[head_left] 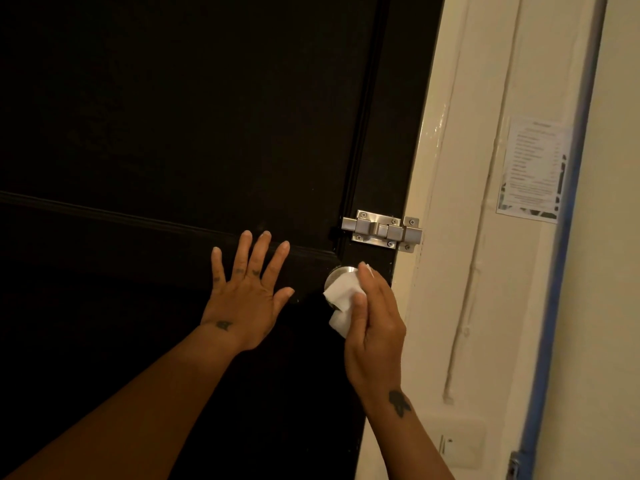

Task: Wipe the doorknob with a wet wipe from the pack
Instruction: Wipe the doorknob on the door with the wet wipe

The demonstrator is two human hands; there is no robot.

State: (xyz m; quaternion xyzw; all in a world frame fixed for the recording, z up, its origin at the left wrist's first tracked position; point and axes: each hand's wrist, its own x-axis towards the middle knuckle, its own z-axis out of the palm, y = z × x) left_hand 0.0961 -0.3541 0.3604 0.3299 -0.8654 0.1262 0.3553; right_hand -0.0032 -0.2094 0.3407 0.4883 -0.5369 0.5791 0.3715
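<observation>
Head view, looking at a door: I see the round brushed-metal doorknob [337, 276] low on the door's right side, mostly covered by the white crumpled wet wipe [341, 297] pressed against it; only the knob's upper-left curve shows. My right hand [375, 323] is curled closed around the wipe, thumb along its near side and fingertips over the top, holding it onto the knob; part of the wipe hangs loose below the knob. I judge the wipe to be light, limp and damp, so it will bunch and slide unless it is kept pinched between thumb and fingers; the knob looks hard, smooth and fixed, likely slick once wet, and best cupped around its rim with the cloth between palm and metal. My left hand [247, 289] is open, fingers spread flat against the dark panelled wooden door [156, 133], just beside the knob, gripping nothing. Just above the knob sits a silver metal slide bolt [382, 230] reaching onto the cream painted door frame [446, 237]; the frame edge lies close on the knob's right, so room for the knuckles looks tight there and freer on the left and below. Further right, a printed paper notice [533, 171] is stuck to the wall. No wipe pack is in view.
</observation>
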